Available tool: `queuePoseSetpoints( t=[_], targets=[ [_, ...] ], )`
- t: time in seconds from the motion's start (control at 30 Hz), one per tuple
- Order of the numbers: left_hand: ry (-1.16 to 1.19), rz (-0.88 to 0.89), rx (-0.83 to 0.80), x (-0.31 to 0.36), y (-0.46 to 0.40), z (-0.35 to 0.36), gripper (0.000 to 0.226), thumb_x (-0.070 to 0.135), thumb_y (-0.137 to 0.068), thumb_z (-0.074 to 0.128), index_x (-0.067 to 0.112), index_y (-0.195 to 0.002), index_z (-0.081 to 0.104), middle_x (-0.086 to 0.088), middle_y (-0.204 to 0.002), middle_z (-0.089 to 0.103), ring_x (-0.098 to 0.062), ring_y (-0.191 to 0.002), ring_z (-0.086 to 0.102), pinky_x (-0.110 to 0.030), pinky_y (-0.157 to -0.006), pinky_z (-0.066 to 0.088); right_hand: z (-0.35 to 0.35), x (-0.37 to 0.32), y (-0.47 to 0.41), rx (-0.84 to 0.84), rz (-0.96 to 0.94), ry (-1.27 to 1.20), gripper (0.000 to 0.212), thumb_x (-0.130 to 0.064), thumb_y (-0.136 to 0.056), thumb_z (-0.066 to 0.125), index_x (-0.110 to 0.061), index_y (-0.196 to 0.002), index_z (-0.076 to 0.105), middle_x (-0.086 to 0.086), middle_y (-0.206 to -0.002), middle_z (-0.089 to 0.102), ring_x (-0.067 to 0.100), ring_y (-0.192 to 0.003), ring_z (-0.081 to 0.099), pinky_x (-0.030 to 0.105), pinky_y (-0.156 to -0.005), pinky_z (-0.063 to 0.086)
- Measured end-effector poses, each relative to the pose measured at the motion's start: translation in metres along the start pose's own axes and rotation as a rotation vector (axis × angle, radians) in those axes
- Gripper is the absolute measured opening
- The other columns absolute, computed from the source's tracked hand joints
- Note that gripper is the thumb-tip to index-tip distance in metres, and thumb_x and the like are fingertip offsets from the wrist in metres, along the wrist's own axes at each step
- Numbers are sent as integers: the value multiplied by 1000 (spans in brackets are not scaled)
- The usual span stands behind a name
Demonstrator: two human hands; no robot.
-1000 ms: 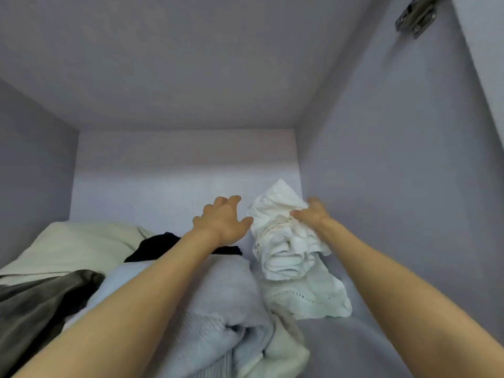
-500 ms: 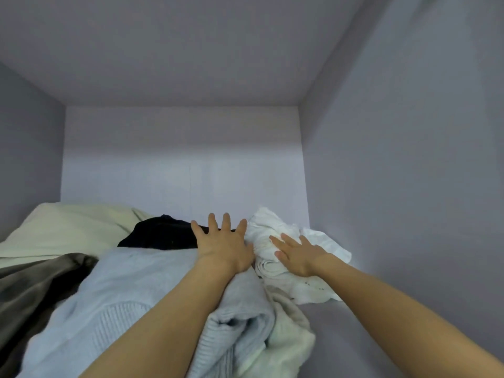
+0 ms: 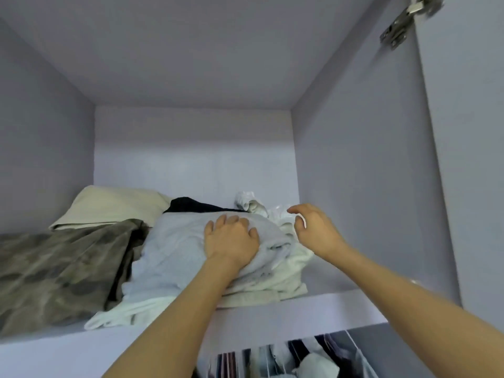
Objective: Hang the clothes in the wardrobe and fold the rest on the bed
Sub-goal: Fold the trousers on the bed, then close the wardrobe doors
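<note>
Pressing a blue sweater (image 3: 191, 249) flat on the shelf (image 3: 272, 317) with the left hand (image 3: 231, 238), fingers curling, the right hand (image 3: 313, 230) hovering empty at 2 o'clock; likely next, withdrawing both.

We look into the lilac shelf compartment (image 3: 313, 301), and there's a metal door hinge (image 3: 406, 21) high above its right wall, blurred at the edge. Below the shelf's front lip, thin pale hanger wires (image 3: 351, 342) slant downward.
</note>
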State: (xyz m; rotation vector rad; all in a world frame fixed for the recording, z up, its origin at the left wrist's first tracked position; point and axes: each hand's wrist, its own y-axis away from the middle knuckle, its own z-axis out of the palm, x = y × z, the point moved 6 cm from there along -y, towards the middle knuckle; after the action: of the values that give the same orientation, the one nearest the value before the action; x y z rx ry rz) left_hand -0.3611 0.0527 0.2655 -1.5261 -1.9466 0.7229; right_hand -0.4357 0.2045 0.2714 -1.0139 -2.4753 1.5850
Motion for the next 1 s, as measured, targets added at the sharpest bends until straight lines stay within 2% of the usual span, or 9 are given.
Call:
queuePoseSetpoints(
  t=[0.13,0.23,0.33,0.43,0.53,0.63,0.73,0.9,1.0],
  targets=[
    [108,78,112,-21,74,-23,40,31,-97,37,23,-135,46,0,-149,34,-16,-136,28,-34,-114,12,-29,-37,81,140,51,-81,34,0,-89,41,-8,-117,60,7,-121,57,23,-113,51,30,-92,39],
    [170,73,82,-33,130,-33,42,28,-95,43,23,-137,44,-1,-150,31,-17,-136,29,-34,-113,16,-42,-66,139,131,67,-82,34,3,-89,41,-6,-115,59,8,-118,57,23,-110,51,27,-88,38],
    [291,2,70,-46,192,-43,41,25,-93,48,18,-134,48,-3,-145,38,-21,-132,35,-38,-109,27,-40,-94,189,91,99,-179,32,3,-90,41,-5,-114,60,5,-114,58,21,-106,53,20,-85,37],
    [374,-139,63,-70,275,-44,36,16,-90,53,11,-125,56,-7,-133,52,-25,-122,47,-37,-102,37,-14,-121,252,-109,132,-299,31,2,-91,41,-7,-112,62,-2,-108,59,18,-104,55,25,-91,41],
    [376,-327,42,-100,353,-52,34,13,-89,54,10,-122,58,-6,-130,54,-25,-117,51,-35,-99,39,17,-151,307,-292,166,-397,31,2,-90,41,-9,-109,63,-3,-103,62,14,-100,57,22,-87,41],
    [278,-461,-13,-126,424,-71,36,12,-90,50,12,-125,55,-5,-132,51,-27,-120,47,-38,-100,37,47,-189,362,-432,164,-504,27,0,-92,42,-9,-107,63,0,-96,65,15,-91,60,23,-79,43],
    [168,-584,-20,-147,496,-105,37,11,-89,50,11,-126,54,-8,-132,50,-30,-120,45,-43,-100,38,75,-234,428,-625,146,-614,27,1,-93,41,-5,-106,63,4,-96,66,22,-96,62,29,-86,47],
    [16,-737,147,-167,611,-188,29,11,-91,51,10,-119,58,-7,-122,55,-26,-109,53,-36,-88,45,95,-324,521,-906,49,-763,27,1,-92,42,-6,-108,63,8,-102,68,25,-99,62,40,-89,48],
    [-63,-763,350,-168,662,-240,16,12,-89,51,10,-99,64,-1,-98,58,-18,-86,58,-31,-67,47,96,-374,554,-974,-48,-824,27,-1,-91,44,-9,-110,62,6,-101,68,23,-95,62,30,-85,46]
  ],
)
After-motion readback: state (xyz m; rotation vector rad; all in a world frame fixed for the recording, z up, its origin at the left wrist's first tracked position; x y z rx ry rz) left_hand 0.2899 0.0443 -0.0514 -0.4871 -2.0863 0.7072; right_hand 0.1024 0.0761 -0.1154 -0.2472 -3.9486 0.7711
